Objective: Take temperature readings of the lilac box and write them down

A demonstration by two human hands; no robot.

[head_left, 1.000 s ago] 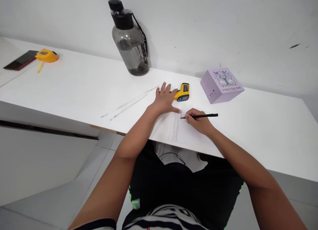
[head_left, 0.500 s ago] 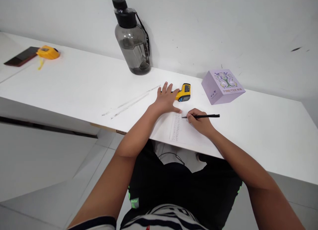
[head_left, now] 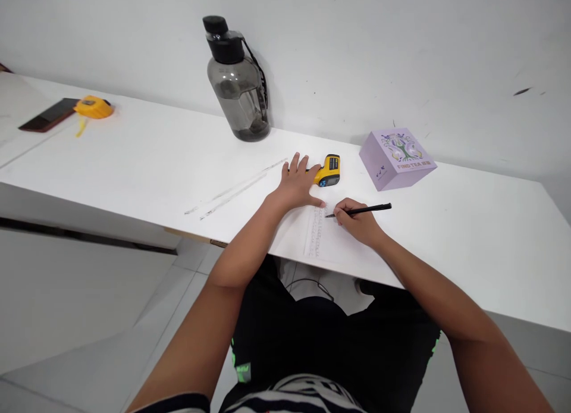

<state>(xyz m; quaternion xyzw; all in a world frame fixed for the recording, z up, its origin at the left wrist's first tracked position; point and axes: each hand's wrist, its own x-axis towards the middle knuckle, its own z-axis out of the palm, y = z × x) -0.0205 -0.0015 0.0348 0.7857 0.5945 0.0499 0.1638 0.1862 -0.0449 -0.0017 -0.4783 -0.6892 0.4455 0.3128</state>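
A black pen [head_left: 368, 209] is pinched in my right hand [head_left: 357, 221], its tip at the upper part of a white spiral notebook [head_left: 341, 243]. The coil binding runs down the notebook's left side. Spread fingers mark my left hand [head_left: 300, 184], which lies at the notebook's top left, the thumb near the coil. Its fingers cover part of a yellow and black infrared thermometer [head_left: 330, 171] lying on the white table [head_left: 473, 246]. Whether those fingers press on the thermometer I cannot tell.
Against the wall stands a grey water bottle [head_left: 241, 94] with a black lid. A purple tea box [head_left: 397, 159] sits at the right. Far left are a yellow tape measure [head_left: 94, 107] and a dark flat object [head_left: 50, 115]. Dark streaks [head_left: 236, 190] mark the tabletop.
The camera view has shifted slightly, so the bottle and tape measure appear lower. Both hands keep nearly the same places, and the pen stays in my right hand.
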